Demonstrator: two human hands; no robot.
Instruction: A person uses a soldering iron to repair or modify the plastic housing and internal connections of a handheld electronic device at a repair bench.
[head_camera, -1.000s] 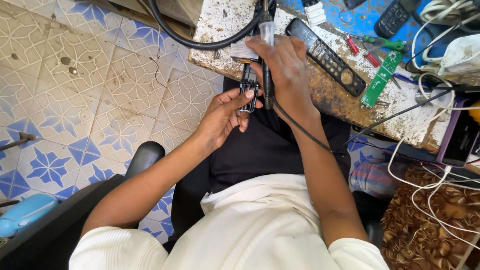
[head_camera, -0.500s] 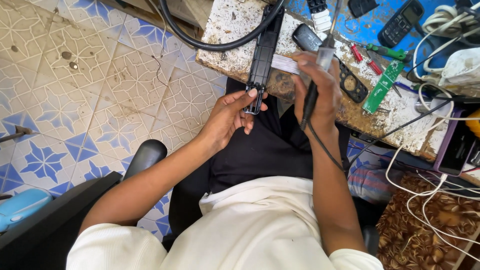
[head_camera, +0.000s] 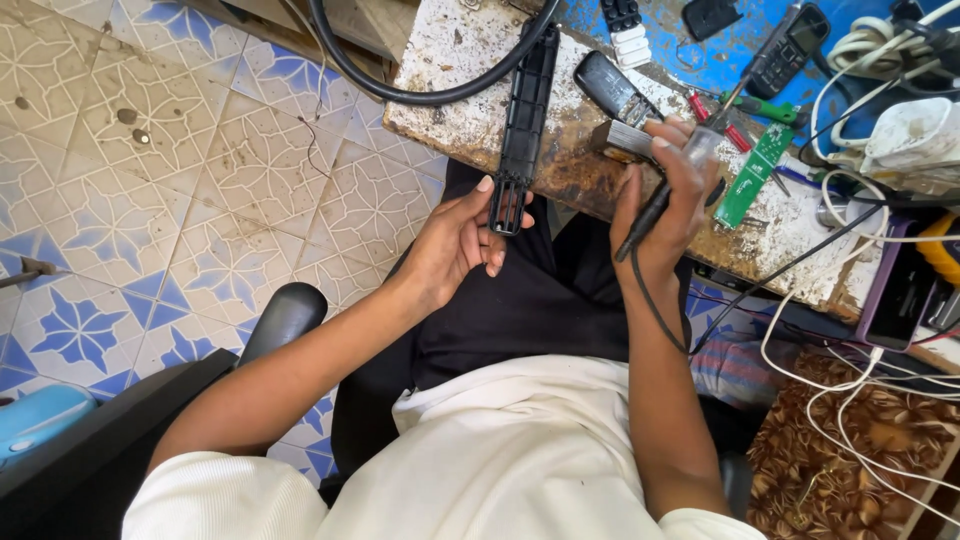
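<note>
At the workbench's (head_camera: 470, 60) near edge, at twelve o'clock from the lap: long black plastic casing (head_camera: 524, 120), far end resting on the bench, slotted near end pinched in the left hand (head_camera: 455, 240). Probably light, thin, a bit flexible; best held at the ribbed end. At three o'clock of it, right hand (head_camera: 668, 205) closed around a corded soldering iron (head_camera: 665, 190).
</note>
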